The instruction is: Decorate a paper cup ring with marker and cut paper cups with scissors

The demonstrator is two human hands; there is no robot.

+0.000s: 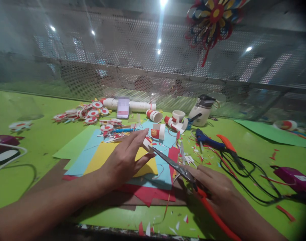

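Note:
My left hand pinches a small white paper piece, which looks like part of a paper cup. In my right hand are scissors with orange-red handles. The tips of their blades meet the paper piece's lower right edge; whether they touch it I cannot tell. Beneath both hands lies a stack of coloured sheets, with a yellow sheet on top. Just beyond my left fingertips is a cut red-and-white paper cup.
Finished-looking red-and-white paper discs pile up at the back left, near a phone. Back right stand a bottle and more cups. A blue-and-orange glue gun with looping black cable lies right. Paper scraps litter the green table.

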